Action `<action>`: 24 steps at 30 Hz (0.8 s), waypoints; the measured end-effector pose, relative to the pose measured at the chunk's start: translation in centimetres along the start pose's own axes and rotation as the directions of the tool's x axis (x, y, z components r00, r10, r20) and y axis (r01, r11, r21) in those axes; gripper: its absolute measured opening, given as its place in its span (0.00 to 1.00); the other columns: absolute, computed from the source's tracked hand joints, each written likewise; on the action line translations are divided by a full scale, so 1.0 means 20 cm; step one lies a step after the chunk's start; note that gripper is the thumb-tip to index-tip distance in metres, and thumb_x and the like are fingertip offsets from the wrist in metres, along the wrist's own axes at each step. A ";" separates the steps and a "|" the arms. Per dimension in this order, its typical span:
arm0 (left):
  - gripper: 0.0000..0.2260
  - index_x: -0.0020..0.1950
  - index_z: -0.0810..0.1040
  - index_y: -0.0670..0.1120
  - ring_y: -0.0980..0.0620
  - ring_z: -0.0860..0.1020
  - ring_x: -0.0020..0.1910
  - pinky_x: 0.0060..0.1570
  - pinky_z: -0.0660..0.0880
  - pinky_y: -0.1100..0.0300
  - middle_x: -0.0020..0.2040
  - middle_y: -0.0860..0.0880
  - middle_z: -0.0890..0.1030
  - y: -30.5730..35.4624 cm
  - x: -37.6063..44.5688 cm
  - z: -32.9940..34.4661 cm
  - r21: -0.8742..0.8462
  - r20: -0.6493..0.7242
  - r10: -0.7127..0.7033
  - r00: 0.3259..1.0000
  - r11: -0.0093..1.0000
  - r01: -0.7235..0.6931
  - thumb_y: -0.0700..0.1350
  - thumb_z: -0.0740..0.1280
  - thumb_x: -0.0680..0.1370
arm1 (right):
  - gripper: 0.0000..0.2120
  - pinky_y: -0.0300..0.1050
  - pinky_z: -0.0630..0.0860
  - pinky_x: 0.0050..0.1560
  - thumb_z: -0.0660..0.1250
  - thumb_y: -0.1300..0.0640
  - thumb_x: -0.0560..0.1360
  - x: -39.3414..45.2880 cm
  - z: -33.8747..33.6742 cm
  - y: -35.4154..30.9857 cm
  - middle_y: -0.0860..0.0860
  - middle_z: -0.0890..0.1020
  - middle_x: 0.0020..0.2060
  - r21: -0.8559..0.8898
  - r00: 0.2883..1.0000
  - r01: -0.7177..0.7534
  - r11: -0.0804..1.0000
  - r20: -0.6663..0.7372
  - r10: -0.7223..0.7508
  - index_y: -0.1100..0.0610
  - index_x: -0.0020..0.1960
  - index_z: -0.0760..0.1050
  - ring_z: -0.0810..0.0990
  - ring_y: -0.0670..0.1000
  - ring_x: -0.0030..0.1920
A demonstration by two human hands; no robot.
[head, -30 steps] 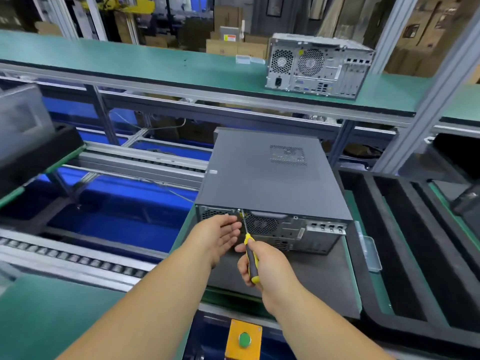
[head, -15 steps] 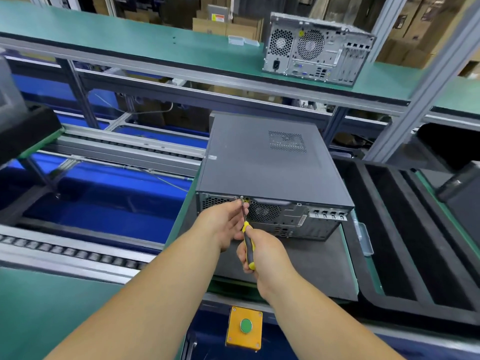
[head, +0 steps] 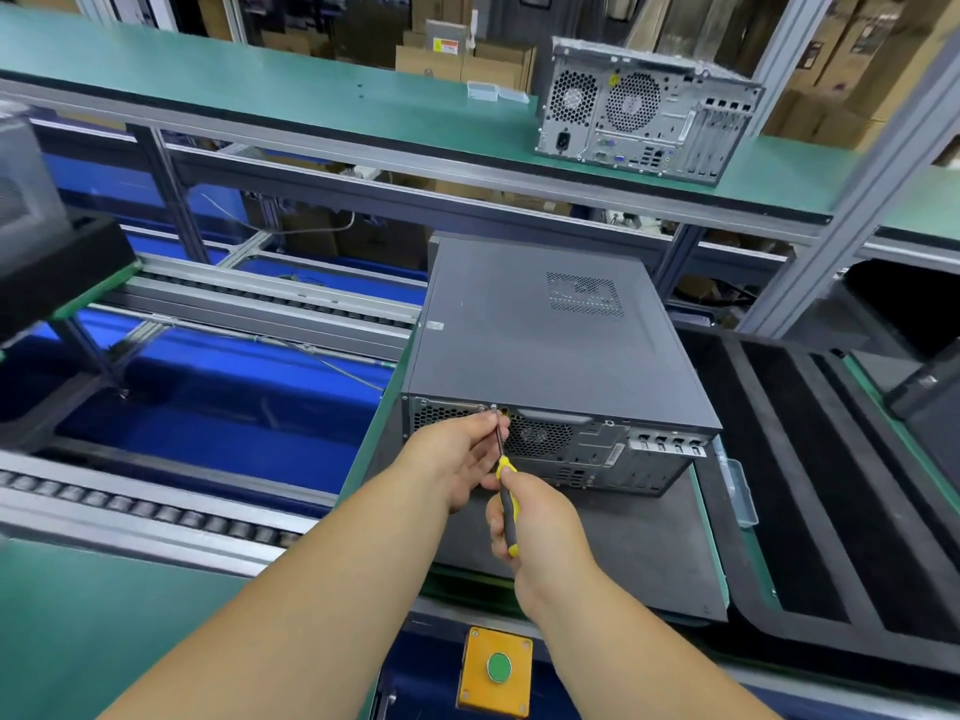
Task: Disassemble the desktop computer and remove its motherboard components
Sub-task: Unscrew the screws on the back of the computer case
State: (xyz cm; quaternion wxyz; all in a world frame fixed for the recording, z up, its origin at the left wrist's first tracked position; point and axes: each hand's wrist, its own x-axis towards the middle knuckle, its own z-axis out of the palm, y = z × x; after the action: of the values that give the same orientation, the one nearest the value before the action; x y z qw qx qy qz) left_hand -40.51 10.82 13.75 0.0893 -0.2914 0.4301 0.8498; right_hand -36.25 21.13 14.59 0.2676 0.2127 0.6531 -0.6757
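Note:
A dark grey desktop computer lies on its side on a dark mat, its rear panel with fan grille and ports facing me. My right hand grips the yellow-and-black handle of a screwdriver. The tip sits at a screw on the rear panel's top edge. My left hand pinches the metal shaft just below the tip, fingers against the panel.
A second, silver computer stands on the green upper shelf. Black foam trays lie to the right, a small clear box beside the mat. A roller conveyor runs left. A yellow button box sits at the front edge.
My left hand has closed from an open pose beside the panel onto the screwdriver shaft. The tip has settled on the screw. The view has shifted closer.

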 end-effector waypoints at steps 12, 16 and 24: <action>0.10 0.38 0.78 0.41 0.56 0.69 0.21 0.20 0.67 0.65 0.32 0.48 0.76 0.02 -0.01 -0.02 0.237 -0.037 0.006 0.999 0.972 0.003 0.45 0.70 0.77 | 0.21 0.37 0.62 0.22 0.55 0.49 0.81 -0.02 0.06 0.00 0.51 0.69 0.25 0.531 0.958 -0.226 0.817 0.272 0.088 0.59 0.38 0.76 0.63 0.46 0.22; 0.07 0.40 0.80 0.41 0.55 0.73 0.28 0.23 0.70 0.66 0.32 0.48 0.79 0.02 0.00 0.00 0.248 -0.059 0.084 0.995 0.967 -0.067 0.42 0.70 0.76 | 0.18 0.35 0.58 0.20 0.56 0.47 0.82 0.00 0.08 0.01 0.49 0.67 0.23 0.438 0.984 -0.140 0.888 0.164 0.074 0.57 0.40 0.72 0.60 0.45 0.20; 0.05 0.44 0.81 0.41 0.53 0.78 0.33 0.26 0.76 0.65 0.37 0.46 0.82 0.00 -0.01 0.01 0.199 -0.045 0.107 0.993 0.975 -0.096 0.39 0.67 0.78 | 0.17 0.44 0.67 0.33 0.57 0.46 0.81 0.06 0.06 0.03 0.52 0.73 0.30 -0.246 0.986 0.083 0.966 -0.122 -0.116 0.57 0.43 0.75 0.70 0.51 0.30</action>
State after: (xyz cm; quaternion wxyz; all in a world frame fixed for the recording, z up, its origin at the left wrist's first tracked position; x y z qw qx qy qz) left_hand -40.40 10.92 13.95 0.0622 -0.2822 0.5285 0.7983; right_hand -36.78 19.79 13.43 0.2124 0.1909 0.7566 -0.5882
